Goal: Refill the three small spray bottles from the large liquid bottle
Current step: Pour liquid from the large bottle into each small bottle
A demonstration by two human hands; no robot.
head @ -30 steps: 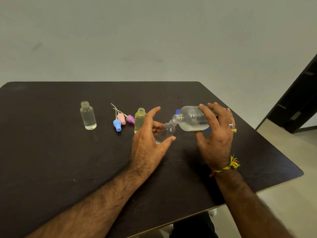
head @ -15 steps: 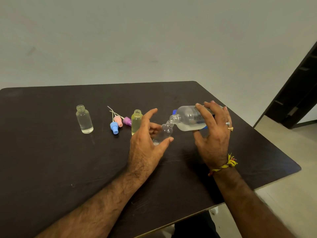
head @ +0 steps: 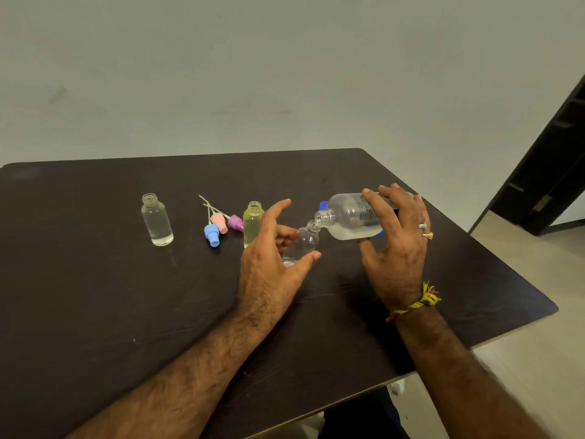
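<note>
Head view: the right hand [head: 395,245] grips the large bottle [head: 348,218], tipped nearly flat, its open neck meeting the mouth of a small bottle [head: 302,243]. The left hand [head: 269,264] holds that small bottle tilted, thumb and fingers curled round it. At nine o'clock from it, just beside the hand, a yellowish bottle [head: 252,223] stands upright; further at nine, three spray caps [head: 218,224] lie together, then a clear bottle [head: 156,220] stands open on the dark table [head: 95,296].
</note>
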